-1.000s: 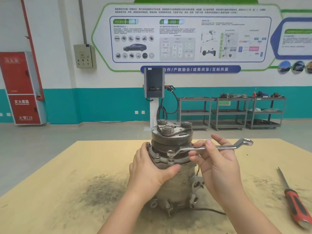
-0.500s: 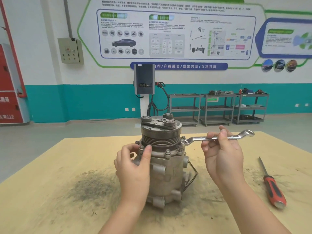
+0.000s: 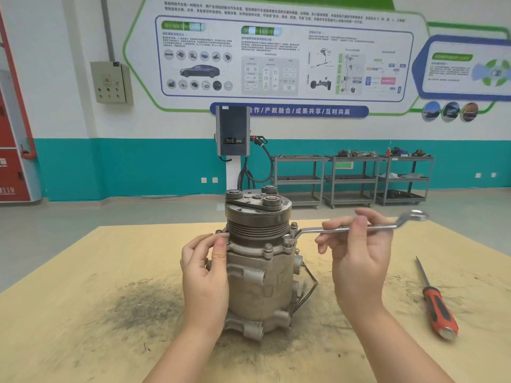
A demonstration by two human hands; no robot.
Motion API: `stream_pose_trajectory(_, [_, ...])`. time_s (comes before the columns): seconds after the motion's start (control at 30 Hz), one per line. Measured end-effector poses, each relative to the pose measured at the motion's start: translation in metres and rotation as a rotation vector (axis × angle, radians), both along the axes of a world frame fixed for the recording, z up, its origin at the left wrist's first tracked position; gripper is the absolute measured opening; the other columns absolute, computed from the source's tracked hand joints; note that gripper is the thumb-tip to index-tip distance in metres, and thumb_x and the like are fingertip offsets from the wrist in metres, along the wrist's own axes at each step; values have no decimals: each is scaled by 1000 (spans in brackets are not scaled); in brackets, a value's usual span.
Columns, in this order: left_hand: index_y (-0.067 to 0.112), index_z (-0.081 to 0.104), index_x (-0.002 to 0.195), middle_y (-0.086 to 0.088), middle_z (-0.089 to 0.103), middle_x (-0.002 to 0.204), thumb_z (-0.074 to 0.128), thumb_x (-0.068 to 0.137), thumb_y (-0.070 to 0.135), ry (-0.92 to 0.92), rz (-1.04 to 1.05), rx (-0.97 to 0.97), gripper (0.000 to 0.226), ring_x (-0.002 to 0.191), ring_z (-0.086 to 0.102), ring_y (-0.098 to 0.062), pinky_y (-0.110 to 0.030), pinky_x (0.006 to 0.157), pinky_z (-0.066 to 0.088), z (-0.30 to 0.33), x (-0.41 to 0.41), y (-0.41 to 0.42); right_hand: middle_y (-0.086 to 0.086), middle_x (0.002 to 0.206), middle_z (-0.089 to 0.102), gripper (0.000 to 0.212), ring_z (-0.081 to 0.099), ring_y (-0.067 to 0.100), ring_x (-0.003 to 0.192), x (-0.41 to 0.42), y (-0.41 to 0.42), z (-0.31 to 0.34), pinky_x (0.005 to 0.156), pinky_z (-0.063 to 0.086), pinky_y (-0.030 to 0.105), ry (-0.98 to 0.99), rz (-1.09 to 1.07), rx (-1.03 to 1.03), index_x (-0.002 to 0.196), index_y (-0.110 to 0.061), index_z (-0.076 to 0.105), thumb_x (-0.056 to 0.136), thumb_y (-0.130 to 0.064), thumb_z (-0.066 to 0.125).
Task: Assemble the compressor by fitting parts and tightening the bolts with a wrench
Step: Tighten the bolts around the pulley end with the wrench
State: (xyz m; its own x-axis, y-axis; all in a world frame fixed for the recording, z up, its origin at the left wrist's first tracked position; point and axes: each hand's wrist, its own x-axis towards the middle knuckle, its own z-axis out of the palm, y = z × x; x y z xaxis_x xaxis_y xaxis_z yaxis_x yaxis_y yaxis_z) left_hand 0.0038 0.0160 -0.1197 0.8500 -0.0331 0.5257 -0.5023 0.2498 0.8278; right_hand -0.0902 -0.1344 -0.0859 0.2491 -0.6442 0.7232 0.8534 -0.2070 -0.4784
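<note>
Centre frame: the dull cast compressor (image 3: 260, 275) is pinched at its flange, partly hidden, by the left hand (image 3: 204, 275); the shiny wrench (image 3: 312, 230), gripped by the right hand (image 3: 356, 258), covers a bolt (image 3: 288, 239).

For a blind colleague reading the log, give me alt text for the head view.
A person's right hand holds a wrench with its end at a flange bolt of an upright compressor, while the left hand grips its opposite side. The compressor stands on a dusty table, a red screwdriver lying to its right.
</note>
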Motion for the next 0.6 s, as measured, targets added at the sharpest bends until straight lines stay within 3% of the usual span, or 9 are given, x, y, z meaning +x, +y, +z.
stream_pose_trajectory(0.1, [29, 64, 97, 5, 59, 117, 64, 81, 42, -19, -41, -27, 21, 114, 57, -20, -53, 103, 43, -1, 1, 0, 5, 83, 64, 6, 63, 18, 59, -1, 14, -6, 53, 49, 26, -106, -233, -383, 105, -28, 53, 101, -29, 48])
stream_pose_trajectory(0.23, [31, 67, 84, 14, 66, 113, 70, 76, 35, -12, -123, -132, 10, 112, 62, -10, -38, 99, 47, -3, 9, -3, 1, 86, 67, 14, 65, 11, 80, -1, 30, -13, 71, 52, 19, -40, -362, -710, 91, -10, 69, 93, -22, 65])
stream_pose_trajectory(0.33, [33, 68, 77, 19, 69, 106, 69, 74, 28, 23, -161, -208, 6, 108, 65, -11, -26, 87, 50, -3, 12, -7, 4, 85, 68, 9, 64, 15, 77, 8, 45, -15, 65, 55, 28, 81, -382, -801, 84, -7, 72, 80, -11, 78])
stream_pose_trajectory(0.43, [31, 68, 75, 18, 70, 99, 69, 74, 25, 42, -210, -239, 6, 102, 66, -12, -19, 76, 53, -2, 14, -5, 3, 82, 69, 9, 61, 14, 69, 23, 59, -14, 60, 53, 29, 191, -483, -884, 81, -5, 73, 77, -11, 79])
stream_pose_trajectory(0.53, [27, 68, 80, 7, 71, 105, 69, 77, 21, 52, -240, -221, 7, 100, 67, -14, -19, 75, 54, -1, 18, -1, 6, 84, 69, 11, 62, 15, 72, 28, 62, -7, 65, 53, 28, 134, -507, -865, 84, -1, 72, 81, -12, 76])
stream_pose_trajectory(0.6, [20, 68, 85, 1, 69, 115, 69, 82, 12, 78, -213, -209, 9, 103, 68, -12, -24, 82, 55, -1, 21, -1, 7, 83, 66, 11, 62, 15, 76, 24, 56, 1, 68, 52, 26, 54, -462, -764, 89, -1, 68, 88, -12, 68])
